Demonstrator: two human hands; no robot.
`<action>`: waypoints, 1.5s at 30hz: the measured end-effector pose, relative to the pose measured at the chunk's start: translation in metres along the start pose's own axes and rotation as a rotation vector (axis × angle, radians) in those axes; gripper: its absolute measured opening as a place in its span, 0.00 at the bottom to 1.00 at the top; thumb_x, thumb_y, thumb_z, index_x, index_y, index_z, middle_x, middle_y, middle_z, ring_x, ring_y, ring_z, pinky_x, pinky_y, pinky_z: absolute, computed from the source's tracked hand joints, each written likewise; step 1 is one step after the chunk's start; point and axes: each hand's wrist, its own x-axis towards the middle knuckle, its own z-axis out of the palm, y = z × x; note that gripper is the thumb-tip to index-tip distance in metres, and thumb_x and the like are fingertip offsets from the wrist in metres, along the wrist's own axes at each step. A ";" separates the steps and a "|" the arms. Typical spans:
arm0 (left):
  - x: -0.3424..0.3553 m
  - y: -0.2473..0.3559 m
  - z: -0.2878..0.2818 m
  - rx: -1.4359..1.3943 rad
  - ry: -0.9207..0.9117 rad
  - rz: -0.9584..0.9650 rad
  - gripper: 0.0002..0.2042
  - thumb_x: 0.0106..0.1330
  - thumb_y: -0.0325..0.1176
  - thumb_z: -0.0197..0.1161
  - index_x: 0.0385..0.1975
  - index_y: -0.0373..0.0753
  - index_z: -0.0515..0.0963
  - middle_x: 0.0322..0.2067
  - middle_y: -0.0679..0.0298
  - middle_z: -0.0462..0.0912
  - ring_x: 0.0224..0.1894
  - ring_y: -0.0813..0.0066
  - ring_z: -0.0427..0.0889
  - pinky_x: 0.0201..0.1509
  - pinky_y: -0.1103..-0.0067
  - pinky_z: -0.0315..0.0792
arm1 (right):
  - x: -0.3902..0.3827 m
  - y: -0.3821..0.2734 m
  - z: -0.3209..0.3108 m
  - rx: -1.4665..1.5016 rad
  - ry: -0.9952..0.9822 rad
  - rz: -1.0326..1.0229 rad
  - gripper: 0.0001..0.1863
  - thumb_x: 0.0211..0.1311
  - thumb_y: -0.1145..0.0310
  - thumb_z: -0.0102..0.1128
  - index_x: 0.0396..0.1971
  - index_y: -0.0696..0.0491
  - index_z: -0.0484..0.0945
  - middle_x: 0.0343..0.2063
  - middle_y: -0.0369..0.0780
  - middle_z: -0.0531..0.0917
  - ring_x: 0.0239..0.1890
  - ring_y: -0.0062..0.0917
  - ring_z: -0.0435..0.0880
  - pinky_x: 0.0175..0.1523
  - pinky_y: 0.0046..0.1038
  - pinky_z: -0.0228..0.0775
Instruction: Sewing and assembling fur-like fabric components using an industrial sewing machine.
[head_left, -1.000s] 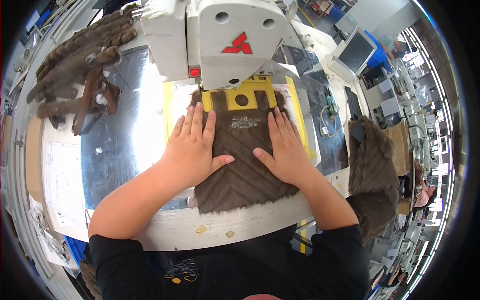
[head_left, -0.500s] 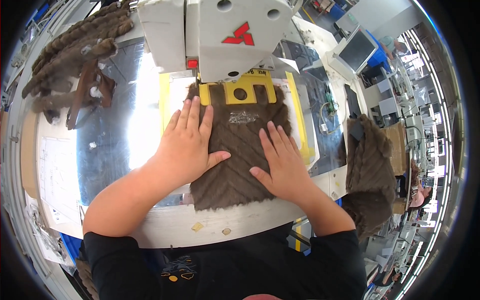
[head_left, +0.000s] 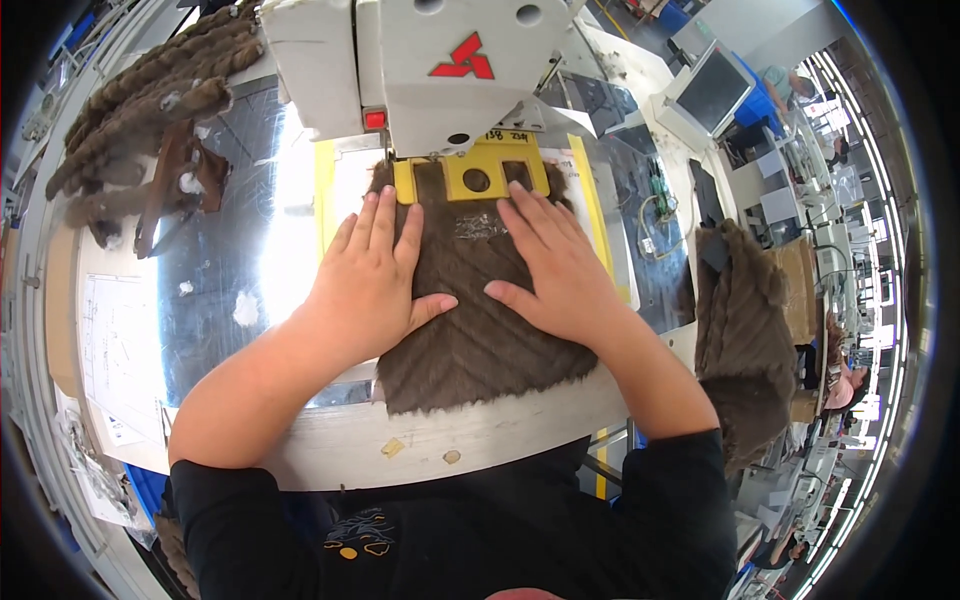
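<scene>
A panel of brown fur (head_left: 470,330) lies flat beneath the head of a large white sewing machine (head_left: 460,60). Across its far end rests a yellow plate (head_left: 452,182) with a round hole and notches. My left hand (head_left: 370,275) is spread flat on the panel's left side, its fingertips by the plate's near left corner. On the right side my right hand (head_left: 560,265) presses down with fingers stretched out, the tips close to the plate's near right edge. Between the hands shows a clear, shiny patch (head_left: 480,226) on the fur.
Several rolled fur strips (head_left: 150,90) and a brown strap-like piece (head_left: 175,190) lie at the far left. More brown fur (head_left: 745,340) hangs over the table's right edge. A monitor (head_left: 710,90) stands at the far right. Small scraps (head_left: 392,447) sit on the near edge.
My right hand has slid forward and slightly left along the fur, up to the yellow plate. The left hand stays nearly in place. A white tuft now shows left of my left hand.
</scene>
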 end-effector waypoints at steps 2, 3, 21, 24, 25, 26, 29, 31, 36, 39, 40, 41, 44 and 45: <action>0.001 -0.001 0.000 -0.005 -0.001 0.002 0.48 0.70 0.67 0.54 0.74 0.27 0.57 0.73 0.30 0.55 0.78 0.35 0.54 0.80 0.56 0.52 | 0.002 -0.001 0.006 -0.044 -0.068 -0.010 0.45 0.66 0.41 0.61 0.71 0.61 0.64 0.73 0.54 0.63 0.73 0.53 0.64 0.77 0.51 0.55; 0.002 -0.002 -0.001 -0.017 0.007 0.009 0.48 0.70 0.67 0.54 0.74 0.27 0.57 0.73 0.30 0.55 0.78 0.35 0.54 0.80 0.56 0.53 | -0.001 -0.005 0.007 -0.042 -0.087 0.008 0.47 0.67 0.39 0.59 0.72 0.62 0.62 0.74 0.54 0.62 0.74 0.53 0.63 0.77 0.51 0.53; 0.000 -0.001 -0.002 -0.020 0.011 0.005 0.47 0.70 0.66 0.55 0.74 0.27 0.58 0.73 0.30 0.56 0.78 0.36 0.54 0.80 0.57 0.53 | -0.040 -0.031 -0.005 -0.028 -0.232 -0.011 0.47 0.68 0.34 0.54 0.75 0.54 0.61 0.76 0.53 0.59 0.77 0.53 0.58 0.78 0.52 0.50; -0.001 -0.001 -0.003 -0.015 0.006 0.002 0.47 0.70 0.66 0.56 0.74 0.27 0.58 0.73 0.30 0.56 0.78 0.36 0.54 0.79 0.56 0.53 | -0.046 -0.036 -0.005 -0.020 -0.241 -0.014 0.46 0.68 0.34 0.54 0.75 0.52 0.61 0.76 0.53 0.59 0.77 0.52 0.58 0.78 0.52 0.50; -0.001 -0.002 -0.003 -0.011 0.007 0.004 0.47 0.70 0.66 0.56 0.74 0.27 0.58 0.73 0.30 0.56 0.78 0.36 0.54 0.79 0.56 0.54 | -0.048 -0.037 -0.004 -0.010 -0.236 -0.018 0.46 0.68 0.34 0.54 0.75 0.52 0.61 0.76 0.53 0.59 0.77 0.52 0.58 0.78 0.53 0.50; -0.001 -0.002 -0.002 -0.011 0.007 0.005 0.47 0.70 0.66 0.56 0.74 0.27 0.58 0.73 0.30 0.56 0.78 0.36 0.54 0.79 0.56 0.54 | -0.050 -0.038 -0.004 -0.010 -0.236 -0.017 0.46 0.68 0.34 0.54 0.75 0.52 0.61 0.76 0.53 0.59 0.77 0.52 0.58 0.78 0.53 0.50; -0.001 -0.001 -0.001 -0.009 0.014 0.008 0.47 0.70 0.66 0.56 0.74 0.27 0.59 0.73 0.30 0.56 0.77 0.35 0.55 0.79 0.55 0.55 | -0.055 -0.044 -0.006 0.001 -0.259 -0.017 0.47 0.66 0.34 0.55 0.75 0.53 0.62 0.76 0.54 0.57 0.77 0.53 0.56 0.78 0.53 0.48; 0.001 -0.001 -0.002 0.001 0.010 0.010 0.47 0.70 0.66 0.56 0.74 0.28 0.59 0.73 0.30 0.56 0.77 0.35 0.56 0.78 0.55 0.56 | -0.058 -0.048 -0.007 -0.005 -0.262 -0.036 0.47 0.64 0.34 0.58 0.75 0.51 0.63 0.76 0.53 0.59 0.77 0.51 0.58 0.77 0.53 0.50; 0.002 0.000 -0.001 0.020 0.035 0.028 0.47 0.70 0.66 0.56 0.73 0.27 0.59 0.72 0.30 0.57 0.76 0.35 0.57 0.78 0.55 0.57 | -0.067 -0.053 -0.002 0.038 -0.259 -0.080 0.46 0.63 0.38 0.61 0.74 0.51 0.65 0.76 0.51 0.60 0.77 0.49 0.58 0.78 0.53 0.49; -0.003 -0.003 -0.001 0.020 0.064 0.032 0.46 0.69 0.65 0.57 0.73 0.28 0.60 0.72 0.30 0.58 0.76 0.36 0.58 0.78 0.56 0.57 | -0.067 -0.062 -0.002 0.053 -0.254 -0.156 0.44 0.63 0.40 0.63 0.74 0.50 0.65 0.76 0.49 0.61 0.77 0.48 0.59 0.78 0.52 0.49; -0.002 -0.003 -0.001 0.018 0.062 0.027 0.46 0.69 0.65 0.58 0.73 0.29 0.60 0.72 0.31 0.59 0.76 0.37 0.59 0.77 0.56 0.58 | -0.066 -0.062 -0.002 0.105 -0.280 -0.230 0.44 0.63 0.41 0.63 0.74 0.49 0.65 0.76 0.50 0.61 0.77 0.49 0.58 0.78 0.52 0.49; -0.003 -0.003 -0.005 0.025 0.052 0.022 0.46 0.69 0.65 0.58 0.73 0.29 0.60 0.72 0.31 0.59 0.76 0.37 0.59 0.77 0.56 0.58 | -0.064 -0.061 -0.001 0.156 -0.306 -0.307 0.43 0.63 0.41 0.63 0.74 0.48 0.66 0.75 0.51 0.62 0.77 0.50 0.58 0.78 0.53 0.48; -0.013 -0.003 -0.031 -0.006 -0.060 -0.015 0.43 0.68 0.60 0.62 0.74 0.35 0.62 0.72 0.37 0.61 0.75 0.41 0.62 0.77 0.58 0.59 | -0.054 -0.060 -0.008 0.331 -0.375 -0.351 0.42 0.65 0.40 0.62 0.74 0.46 0.65 0.76 0.52 0.59 0.77 0.51 0.59 0.78 0.53 0.49; -0.019 -0.004 -0.042 0.013 -0.084 -0.049 0.40 0.67 0.56 0.66 0.74 0.37 0.64 0.73 0.40 0.62 0.75 0.43 0.63 0.76 0.58 0.60 | -0.047 -0.057 -0.012 0.437 -0.409 -0.379 0.42 0.66 0.40 0.61 0.75 0.46 0.64 0.77 0.53 0.57 0.77 0.52 0.58 0.78 0.53 0.50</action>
